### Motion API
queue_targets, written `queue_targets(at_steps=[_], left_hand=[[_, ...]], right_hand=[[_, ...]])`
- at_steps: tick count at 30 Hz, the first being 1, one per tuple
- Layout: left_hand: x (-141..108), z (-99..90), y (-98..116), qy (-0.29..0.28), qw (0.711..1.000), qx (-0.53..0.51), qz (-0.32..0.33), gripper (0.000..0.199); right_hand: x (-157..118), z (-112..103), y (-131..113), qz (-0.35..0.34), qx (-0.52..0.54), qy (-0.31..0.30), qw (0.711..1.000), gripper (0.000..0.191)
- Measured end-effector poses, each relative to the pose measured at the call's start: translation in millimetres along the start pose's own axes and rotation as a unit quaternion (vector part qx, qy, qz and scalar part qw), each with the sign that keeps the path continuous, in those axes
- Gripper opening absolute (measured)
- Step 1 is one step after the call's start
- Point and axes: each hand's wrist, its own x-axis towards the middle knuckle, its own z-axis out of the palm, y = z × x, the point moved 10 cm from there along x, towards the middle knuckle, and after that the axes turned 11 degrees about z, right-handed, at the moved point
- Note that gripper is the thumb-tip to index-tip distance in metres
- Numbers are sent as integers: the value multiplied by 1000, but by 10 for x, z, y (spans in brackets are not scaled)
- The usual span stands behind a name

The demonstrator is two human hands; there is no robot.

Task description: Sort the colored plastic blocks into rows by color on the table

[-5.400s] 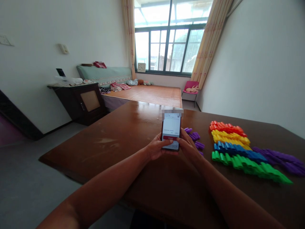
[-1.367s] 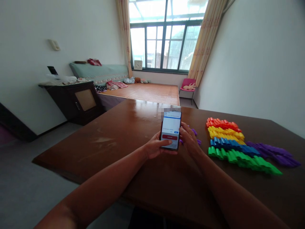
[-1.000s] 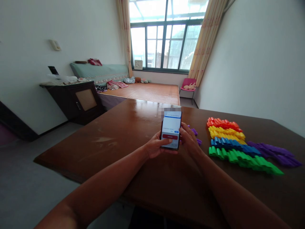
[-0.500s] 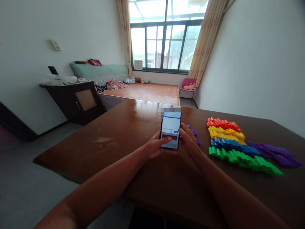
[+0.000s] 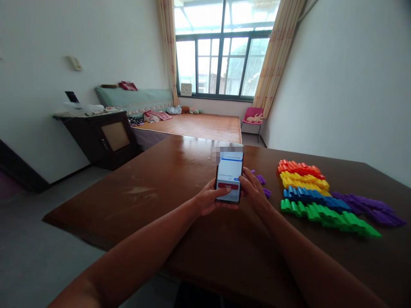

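A phone (image 5: 230, 173) with a lit screen is held upright between both hands above the brown table (image 5: 138, 179). My left hand (image 5: 208, 199) is wrapped round its lower left side, the thumb lying over the red button on the screen. At the phone's right edge, my right hand (image 5: 253, 188) grips it with bent fingers. Right of the hands lie rows of folded strips: red (image 5: 302, 169), yellow (image 5: 303, 182), blue (image 5: 316, 199) and green (image 5: 327, 217). Purple strips (image 5: 369, 207) lie farther right, and a few more show partly behind my right hand.
Beyond the table stands a bed (image 5: 199, 126) with clothes on it. A dark cabinet (image 5: 112, 137) is at the left, a pink chair (image 5: 253, 115) near the curtain at the back. The table's left corner (image 5: 48, 218) juts over the floor.
The view has tilted up very slightly. Both hands keep hold of the phone in nearly the same place, and the strips lie as before.
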Motion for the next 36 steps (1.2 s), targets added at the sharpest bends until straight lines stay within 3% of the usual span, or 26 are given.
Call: queue_targets(at_steps=[6, 16, 36], left_hand=[[1, -29, -1, 8, 1000, -1, 1, 45], [-11, 32, 23, -3, 1000, 2, 0, 46], [-18, 29, 34, 8, 1000, 5, -2, 55]], right_hand=[[2, 77, -30, -6, 19, -30, 999, 40], [-7, 7, -97, -27, -1, 1, 1000, 38], [-9, 4, -95, -30, 10, 4, 999, 38]])
